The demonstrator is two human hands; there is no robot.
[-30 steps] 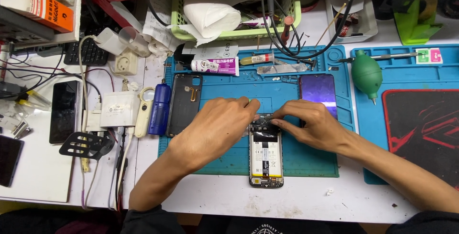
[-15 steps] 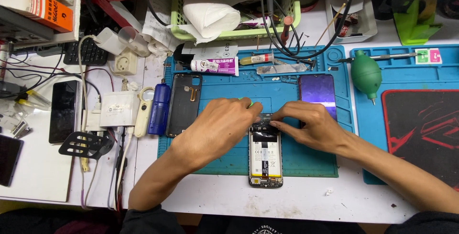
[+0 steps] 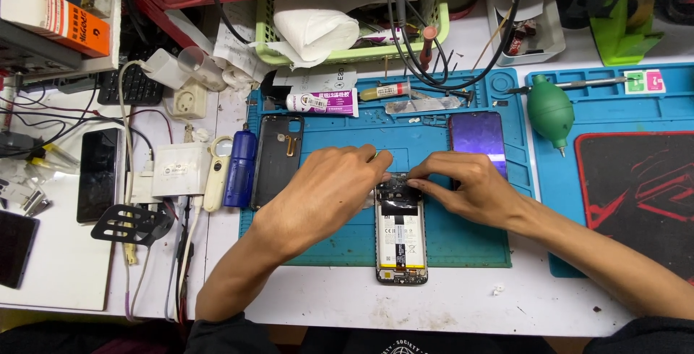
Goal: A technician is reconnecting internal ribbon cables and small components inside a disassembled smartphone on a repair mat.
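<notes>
Right now I see an opened phone [image 3: 400,235] lying lengthwise on the blue work mat [image 3: 340,242], its bottom end hanging over the mat's near edge onto the white table [image 3: 463,303]. Its back is off: a pale battery with a printed label fills the middle, and dark circuit parts show at both ends.

My left hand [image 3: 329,191] lies palm down over the phone's upper left corner, fingers curled toward the top edge. My right hand [image 3: 470,188] comes in from the right, fingertips pinched at the phone's top. Both hands press on that upper end, but whether either one actually grips something small I cannot tell, since the fingers cover the spot.

The phone's top strip is mostly hidden under the fingertips. A dark back cover [image 3: 277,159] lies on the mat just left of my left hand, and a phone screen with a purple sheen [image 3: 477,141] lies behind my right hand, partly hidden by it.

Behind the mat a green basket [image 3: 434,36] holds crumpled white paper [image 3: 314,28]. A tube of glue [image 3: 322,101] lies in the mat's top row.
</notes>
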